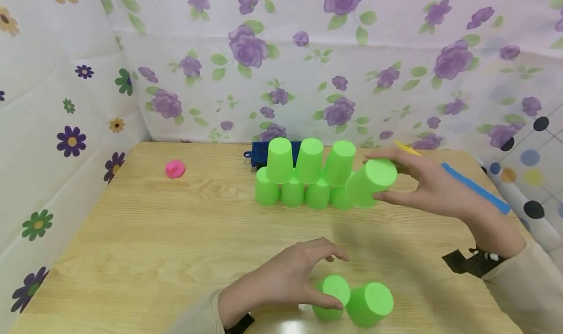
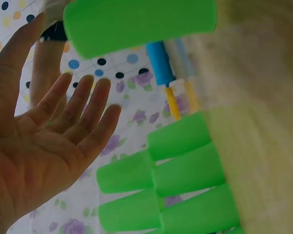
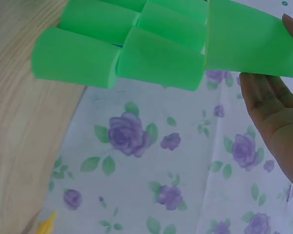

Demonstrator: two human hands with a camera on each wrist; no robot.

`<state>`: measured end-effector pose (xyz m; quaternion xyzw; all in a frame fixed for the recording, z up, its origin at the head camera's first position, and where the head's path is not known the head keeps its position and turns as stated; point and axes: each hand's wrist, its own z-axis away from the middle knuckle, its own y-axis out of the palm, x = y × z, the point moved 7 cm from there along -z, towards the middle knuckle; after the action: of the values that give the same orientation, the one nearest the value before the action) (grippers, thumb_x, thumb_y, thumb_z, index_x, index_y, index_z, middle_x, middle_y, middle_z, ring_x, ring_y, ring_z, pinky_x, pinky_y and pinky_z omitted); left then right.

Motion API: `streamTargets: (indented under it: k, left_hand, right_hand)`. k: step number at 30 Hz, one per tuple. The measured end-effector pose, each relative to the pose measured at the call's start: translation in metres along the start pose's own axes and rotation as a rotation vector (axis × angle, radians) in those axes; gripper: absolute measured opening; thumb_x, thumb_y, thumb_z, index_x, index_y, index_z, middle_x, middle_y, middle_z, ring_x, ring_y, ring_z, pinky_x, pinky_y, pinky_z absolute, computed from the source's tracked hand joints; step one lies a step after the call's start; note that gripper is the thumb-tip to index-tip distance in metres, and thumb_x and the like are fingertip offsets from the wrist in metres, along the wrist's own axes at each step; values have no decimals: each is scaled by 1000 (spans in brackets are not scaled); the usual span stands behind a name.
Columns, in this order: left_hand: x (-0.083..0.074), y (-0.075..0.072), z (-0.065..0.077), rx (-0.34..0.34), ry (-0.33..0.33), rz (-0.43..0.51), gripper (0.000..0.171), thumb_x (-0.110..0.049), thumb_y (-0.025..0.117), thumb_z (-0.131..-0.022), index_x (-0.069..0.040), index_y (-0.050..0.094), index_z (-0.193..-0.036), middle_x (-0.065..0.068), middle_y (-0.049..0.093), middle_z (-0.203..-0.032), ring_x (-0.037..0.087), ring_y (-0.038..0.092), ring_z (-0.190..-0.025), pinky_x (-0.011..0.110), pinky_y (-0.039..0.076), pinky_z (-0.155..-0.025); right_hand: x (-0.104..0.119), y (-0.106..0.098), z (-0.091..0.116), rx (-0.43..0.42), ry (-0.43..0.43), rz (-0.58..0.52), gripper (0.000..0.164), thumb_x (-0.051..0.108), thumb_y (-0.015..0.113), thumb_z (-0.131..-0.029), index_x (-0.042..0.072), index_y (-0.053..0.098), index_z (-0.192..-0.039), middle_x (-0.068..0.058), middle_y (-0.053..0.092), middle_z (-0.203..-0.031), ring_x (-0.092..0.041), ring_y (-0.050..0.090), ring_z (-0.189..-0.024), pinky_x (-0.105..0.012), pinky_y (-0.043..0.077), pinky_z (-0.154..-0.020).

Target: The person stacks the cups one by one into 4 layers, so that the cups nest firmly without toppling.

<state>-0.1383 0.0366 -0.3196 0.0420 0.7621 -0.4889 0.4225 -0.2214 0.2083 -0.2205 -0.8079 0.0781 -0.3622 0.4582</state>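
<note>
My right hand (image 1: 422,182) holds a green cup (image 1: 381,173), fingers on one side and thumb on the other. That cup is tilted, base upward, and overlaps the right end of a stack of green cups in the head view. Three upturned cups form the upper row (image 1: 311,160), over a lower row (image 1: 292,193) of several. My left hand (image 1: 296,273), fingers apart and relaxed, hovers near two more upturned cups (image 1: 370,304) at the front. In the head view its thumb overlaps the left one (image 1: 336,290); the left wrist view shows its palm (image 2: 39,156) holding nothing.
Behind the stack stands a dark blue toy vehicle (image 1: 260,154), partly hidden. A pink toy duck (image 1: 175,168) sits at the back left. To the right lie a blue stick-like object (image 1: 477,188) and a yellow piece (image 1: 406,148). Floral sheets (image 1: 281,70) border the wooden table (image 1: 176,256).
</note>
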Motion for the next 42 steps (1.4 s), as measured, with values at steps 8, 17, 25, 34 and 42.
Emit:
streamTargets:
  k: [8,17,25,34,42]
  left_hand:
    - [3,14,-1,35,-34,9,59,-36,81,-71,-23,54,-122,-13,58,-119,-1,55,-102,13,42,-85]
    - [3,23,-3,110,-41,-75,46,-38,80,-72,-20,66,-111,-15,61,-99,-9,51,-85,5,39,-74]
    - [4,22,-2,115,-70,-45,47,-32,84,-68,-16,70,-109,-12,62,-93,-9,49,-80,4,39,-70]
    - [2,22,-5,138,-100,-174,53,-42,84,-63,-20,69,-109,-13,60,-93,-6,49,-80,5,39,-73]
    - [2,22,0,149,-73,-147,58,-41,84,-58,-19,68,-109,-13,56,-90,-7,45,-76,1,36,-66]
  right_hand:
    - [0,-11,-35,-43,7,-176,71,-11,70,-76,6,42,-139,0,50,-129,-9,54,-109,-16,43,-92]
    - [-16,-15,-68,-275,235,-273,68,5,67,-85,24,37,-143,-2,44,-134,-11,49,-112,-28,41,-97]
    - [-16,-7,-92,-284,238,-197,68,17,72,-83,31,40,-141,3,45,-138,-11,49,-116,-29,42,-98]
    - [-25,-1,-97,-234,300,-163,67,23,72,-83,32,38,-141,5,41,-142,-18,48,-118,-32,40,-98]
    - [-33,6,-101,-220,329,-170,66,25,71,-83,28,39,-141,2,43,-139,-20,49,-116,-38,41,-96]
